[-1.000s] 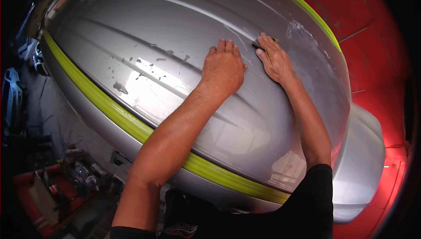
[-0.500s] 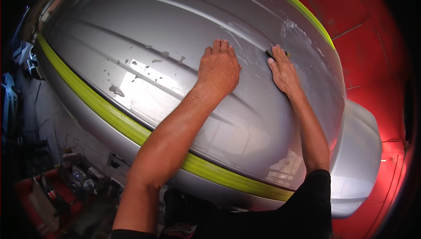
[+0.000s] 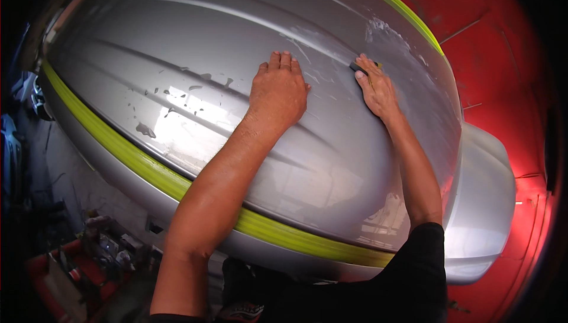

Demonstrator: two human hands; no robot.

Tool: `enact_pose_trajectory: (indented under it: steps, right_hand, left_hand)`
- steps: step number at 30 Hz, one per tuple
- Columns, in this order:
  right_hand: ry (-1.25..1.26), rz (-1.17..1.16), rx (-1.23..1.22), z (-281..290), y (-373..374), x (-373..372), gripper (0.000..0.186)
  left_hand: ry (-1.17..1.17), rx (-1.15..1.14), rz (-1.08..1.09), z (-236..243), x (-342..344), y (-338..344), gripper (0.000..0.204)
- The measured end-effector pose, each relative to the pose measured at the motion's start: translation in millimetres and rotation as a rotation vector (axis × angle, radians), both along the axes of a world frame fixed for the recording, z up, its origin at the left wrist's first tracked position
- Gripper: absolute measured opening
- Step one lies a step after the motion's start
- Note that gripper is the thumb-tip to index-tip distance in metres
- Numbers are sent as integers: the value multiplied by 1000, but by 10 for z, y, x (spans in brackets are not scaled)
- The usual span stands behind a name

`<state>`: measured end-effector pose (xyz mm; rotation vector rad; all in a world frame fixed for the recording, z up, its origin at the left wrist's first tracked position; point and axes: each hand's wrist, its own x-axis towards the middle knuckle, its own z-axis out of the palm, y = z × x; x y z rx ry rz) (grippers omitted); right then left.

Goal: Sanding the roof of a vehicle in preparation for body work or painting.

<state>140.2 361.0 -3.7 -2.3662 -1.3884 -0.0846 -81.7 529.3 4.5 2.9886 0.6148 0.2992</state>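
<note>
A bare right hand (image 3: 376, 89) holds one small, dark, yellow-edged block (image 3: 357, 67) against a glossy silver-grey, ridged vehicle panel (image 3: 349, 139), its grip narrow, thumb on the near side and fingers laid over the top. To the left of that grip, well apart from it, one bare left hand (image 3: 278, 89) lies palm down on the same panel, fingers extended and close together.

Just beyond the right grip and to its right spreads one chalky white smear (image 3: 387, 36); more than ten dark wet spots (image 3: 145, 129) scatter left of the left grip. Two bright yellow-green tape strips (image 3: 142, 169) border the panel, one on the wearer's side of both grips, the other beyond them. Well below the left grip, to its left, sits one red tray (image 3: 44, 261) of cluttered dark objects. One pale, curved printed mark (image 3: 244, 311) shows on the black cloth shirt (image 3: 408, 264), below both grips.
</note>
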Motion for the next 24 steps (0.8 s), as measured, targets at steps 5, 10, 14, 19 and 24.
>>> enact_pose_trajectory:
  steps: [5, 10, 14, 19, 24]
  right_hand:
    - [-60, 230, 75, -31, 1069, -205, 51]
    - [29, 45, 20, 11, -70, 13, 53]
    - [-9, -39, -23, -11, -543, 132, 51]
    - [-86, 169, 8, -24, 908, -17, 50]
    - [-4, 130, 15, 27, 728, -23, 49]
  left_hand:
    - [-48, -86, -9, -6, -2, 46, 55]
    - [-60, -115, -17, -4, -9, 63, 55]
    - [-70, -14, -15, -46, 13, 13, 54]
    - [-109, -37, -1, -85, 17, 18, 52]
    - [-89, -72, -40, -47, -9, 48, 51]
